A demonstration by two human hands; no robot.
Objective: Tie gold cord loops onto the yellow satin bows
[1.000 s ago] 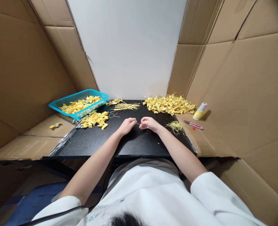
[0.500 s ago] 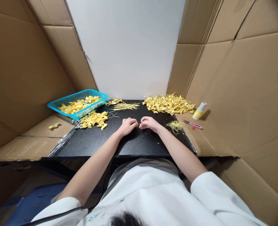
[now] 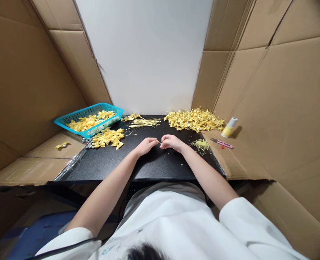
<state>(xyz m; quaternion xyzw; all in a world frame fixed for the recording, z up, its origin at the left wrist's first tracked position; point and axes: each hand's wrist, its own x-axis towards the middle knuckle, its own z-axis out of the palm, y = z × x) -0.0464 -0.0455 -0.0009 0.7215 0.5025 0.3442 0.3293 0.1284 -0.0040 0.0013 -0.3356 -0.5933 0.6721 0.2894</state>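
My left hand (image 3: 146,146) and my right hand (image 3: 172,142) are close together over the black tabletop (image 3: 160,166), fingertips almost meeting. Both are closed in a pinch. A short bit of thin yellow cord (image 3: 159,142) shows between the fingertips; whatever else they hold is hidden. Beyond the hands lies a bundle of yellow cords (image 3: 145,122). To the left sits a pile of yellow ribbon bows (image 3: 109,138), with silvery beads (image 3: 89,143) at its edge. A heap of cord trimmings (image 3: 201,146) lies right of my right hand.
A turquoise basket (image 3: 57,121) of yellow bows stands back left; a single bow (image 3: 61,145) lies on cardboard nearby. Back right is a large heap of bows with cords (image 3: 195,119). Pink thread snips (image 3: 223,143) and a yellow thread spool (image 3: 229,128) are at right. Cardboard walls (image 3: 284,101) flank the table.
My left hand has tilted and its fingers have straightened slightly toward the right hand. The bit of cord between the fingertips shows more plainly. My right hand has hardly moved.
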